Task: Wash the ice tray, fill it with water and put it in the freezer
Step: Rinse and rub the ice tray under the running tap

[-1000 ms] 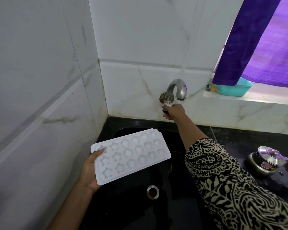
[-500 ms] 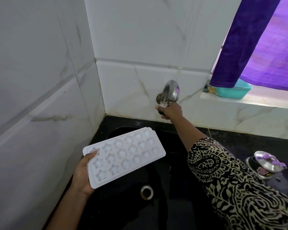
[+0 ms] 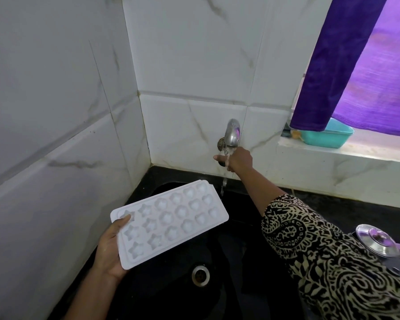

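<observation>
My left hand (image 3: 110, 247) holds a white ice tray (image 3: 169, 224) by its near short end, thumb on the top rim, above the black sink (image 3: 231, 262). The tray has star and round moulds and faces up, tilted slightly. My right hand (image 3: 237, 159) grips the tap handle below the metal tap (image 3: 232, 133) on the back wall. A thin stream of water (image 3: 223, 184) falls from the spout past the tray's far right corner into the sink.
The sink drain (image 3: 200, 274) lies below the tray. White tiled walls close the left and back. A teal tub (image 3: 326, 136) sits on the window ledge under a purple curtain (image 3: 346, 65). A steel lidded pot (image 3: 379, 241) stands on the black counter at right.
Water now runs from the tap; none was visible before. My right hand stays on the handle, and the spout has swung to face me. The tray stays about where it was.
</observation>
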Demonstrator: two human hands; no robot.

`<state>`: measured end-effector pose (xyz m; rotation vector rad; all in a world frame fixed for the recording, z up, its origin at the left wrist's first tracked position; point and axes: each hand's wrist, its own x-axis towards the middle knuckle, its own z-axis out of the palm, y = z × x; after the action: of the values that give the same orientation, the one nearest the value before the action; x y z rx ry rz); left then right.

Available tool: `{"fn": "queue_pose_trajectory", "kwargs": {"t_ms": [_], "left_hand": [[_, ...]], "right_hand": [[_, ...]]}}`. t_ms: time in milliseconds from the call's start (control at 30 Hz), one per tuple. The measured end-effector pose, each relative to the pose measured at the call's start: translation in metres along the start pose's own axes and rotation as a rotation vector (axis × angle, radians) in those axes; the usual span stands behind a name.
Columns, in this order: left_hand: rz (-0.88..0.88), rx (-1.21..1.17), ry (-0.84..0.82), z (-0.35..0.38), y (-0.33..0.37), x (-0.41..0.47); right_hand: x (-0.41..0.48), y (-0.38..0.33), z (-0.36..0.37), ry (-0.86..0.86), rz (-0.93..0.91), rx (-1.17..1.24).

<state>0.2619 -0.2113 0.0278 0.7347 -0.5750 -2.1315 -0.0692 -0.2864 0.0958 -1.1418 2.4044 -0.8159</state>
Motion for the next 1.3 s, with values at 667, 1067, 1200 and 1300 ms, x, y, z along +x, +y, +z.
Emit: {"fn": "queue_pose_trajectory", "kwargs": {"t_ms": [667, 1067, 1200, 1300], "left_hand": [[-0.024, -0.001, -0.052, 0.007, -0.008, 0.002], [-0.065, 0.024, -0.061, 0.046, -0.022, 0.031], [-0.068, -0.038, -0.057, 0.04, -0.026, 0.036], [-0.048, -0.048, -0.028, 0.038, -0.03, 0.037]], "right_hand": [[-0.129, 0.082, 0.012, 0.203, -0.205, 0.25], [-0.11, 0.064, 0.027, 0.109, -0.452, -0.279], [-0.101, 0.071, 0.021, 0.143, -0.433, -0.313], [-0.103, 0.065, 0.031, 0.266, -0.516, -0.337]]}}
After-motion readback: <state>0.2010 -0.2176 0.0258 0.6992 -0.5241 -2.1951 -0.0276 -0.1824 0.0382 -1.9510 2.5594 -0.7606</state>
